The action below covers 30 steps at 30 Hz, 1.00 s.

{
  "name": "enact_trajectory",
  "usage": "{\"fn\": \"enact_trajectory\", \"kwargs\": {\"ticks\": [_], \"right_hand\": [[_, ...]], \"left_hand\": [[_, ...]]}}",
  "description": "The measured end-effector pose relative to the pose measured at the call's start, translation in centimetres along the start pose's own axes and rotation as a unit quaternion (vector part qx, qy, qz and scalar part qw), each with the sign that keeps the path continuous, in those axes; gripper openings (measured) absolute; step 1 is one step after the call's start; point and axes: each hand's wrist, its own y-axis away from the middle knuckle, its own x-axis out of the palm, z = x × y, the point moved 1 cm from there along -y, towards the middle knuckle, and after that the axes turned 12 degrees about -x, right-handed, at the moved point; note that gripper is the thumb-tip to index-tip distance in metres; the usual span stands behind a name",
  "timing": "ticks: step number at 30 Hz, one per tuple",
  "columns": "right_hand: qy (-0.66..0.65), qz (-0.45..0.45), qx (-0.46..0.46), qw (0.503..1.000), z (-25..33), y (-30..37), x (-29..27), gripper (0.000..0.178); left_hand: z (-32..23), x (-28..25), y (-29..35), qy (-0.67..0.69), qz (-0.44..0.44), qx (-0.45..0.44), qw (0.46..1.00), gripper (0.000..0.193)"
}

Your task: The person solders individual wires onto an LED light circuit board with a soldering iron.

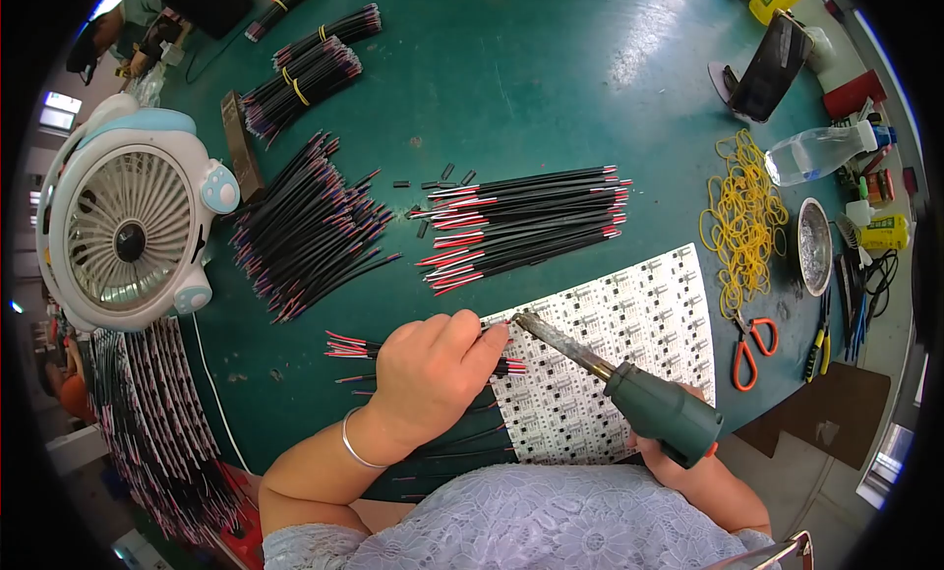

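My right hand [654,447] is closed around a green soldering gun [661,410], which hides most of its fingers. The gun's metal tip [521,321] is at the upper left part of a white circuit board panel [629,334], covered with rows of small dark components. Close beside that tip, the thumb and forefinger of my left hand [433,368] pinch a thin wire, largely hidden by the fingers. Beneath this hand lie black wires with red and white ends [349,346]. Soldered-looking wires [452,442] trail from the panel's left edge.
Black cable piles [310,231] and a sorted row [531,216] lie beyond my hands. A white fan [128,236] stands left. At right are yellow rubber bands [742,216], orange-handled scissors [754,352], a metal bowl [814,245], a bottle [821,154] and a propped phone [774,68].
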Motion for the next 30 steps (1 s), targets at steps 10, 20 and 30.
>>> {"fn": "enact_trajectory", "kwargs": {"ticks": [10, 20, 30], "right_hand": [[-0.13, -0.129, 0.148, 0.972, 0.0, 2.4, 0.3, 0.03], [-0.106, -0.677, 0.115, 0.719, -2.5, 8.9, -6.5, 0.037], [-0.221, -0.558, 0.162, 0.783, -2.8, 8.2, -5.2, 0.051]], "left_hand": [[-0.6, 0.1, -0.7, 0.018, 0.014, 0.006, 1.0, 0.018], [-1.0, 0.1, -0.2, 0.012, 0.014, -0.012, 1.0, 0.026], [-0.9, 0.1, -0.7, 0.06, 0.009, -0.001, 0.998, 0.012]]}}
